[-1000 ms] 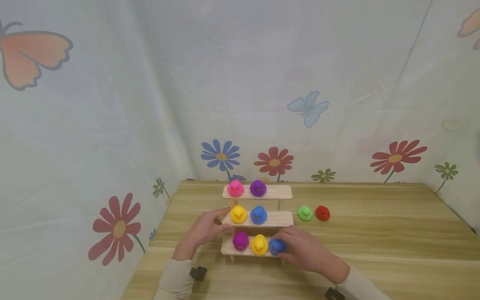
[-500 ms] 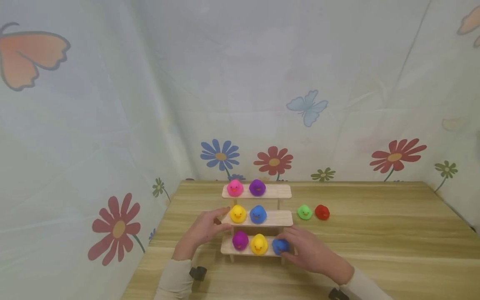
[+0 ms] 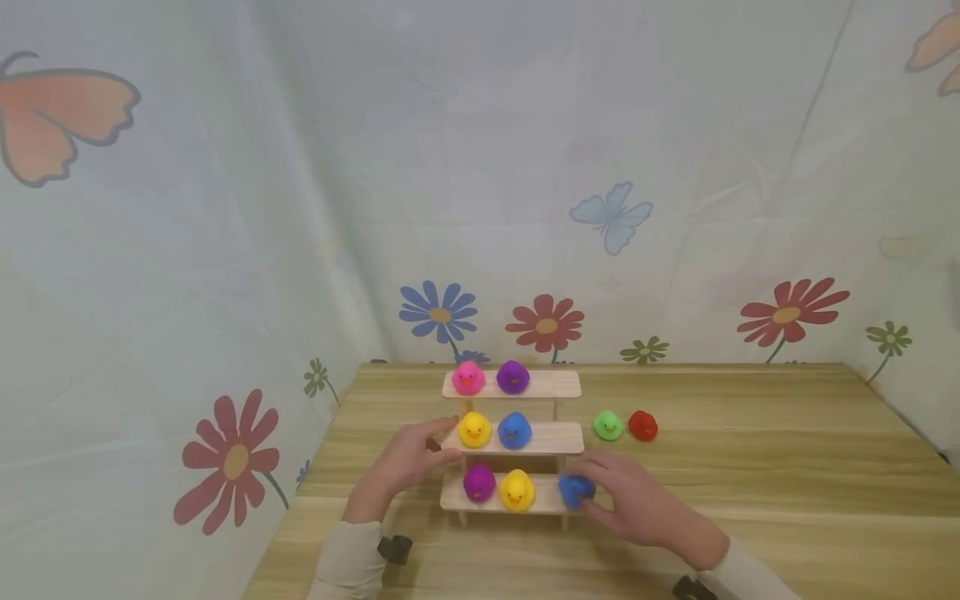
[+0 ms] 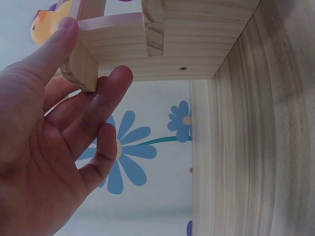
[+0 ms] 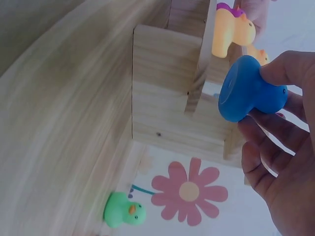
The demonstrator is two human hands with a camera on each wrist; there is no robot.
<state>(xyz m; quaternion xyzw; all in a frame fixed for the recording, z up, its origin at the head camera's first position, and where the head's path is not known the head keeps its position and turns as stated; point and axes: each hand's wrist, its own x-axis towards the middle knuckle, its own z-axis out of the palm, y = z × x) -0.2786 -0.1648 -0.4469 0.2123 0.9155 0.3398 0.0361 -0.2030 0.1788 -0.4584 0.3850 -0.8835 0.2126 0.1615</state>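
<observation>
My right hand (image 3: 637, 504) holds a blue rubber duck (image 3: 574, 492) at the right end of the lowest board of a three-tier wooden stand (image 3: 558, 436). In the right wrist view the duck's flat base (image 5: 230, 87) shows, tipped and off the board, between thumb and fingers. With thumb on top and fingers beneath, my left hand (image 3: 408, 457) grips the left end of the middle board (image 4: 81, 69). A purple duck (image 3: 479, 483) and a yellow duck (image 3: 517, 491) stand on the lowest board. Another yellow duck (image 3: 475, 430) and blue duck (image 3: 514, 431) occupy the middle one.
On the top board sit a pink duck (image 3: 468, 378) and a purple duck (image 3: 513, 377). Right of the stand, a green duck (image 3: 608, 426) and a red duck (image 3: 642, 426) rest on the wood-grain table (image 3: 750, 483). A flowered curtain (image 3: 480, 167) hangs behind.
My right hand has moved right with the blue duck, from close beside the yellow duck to the lowest board's right end. The left hand stays in place.
</observation>
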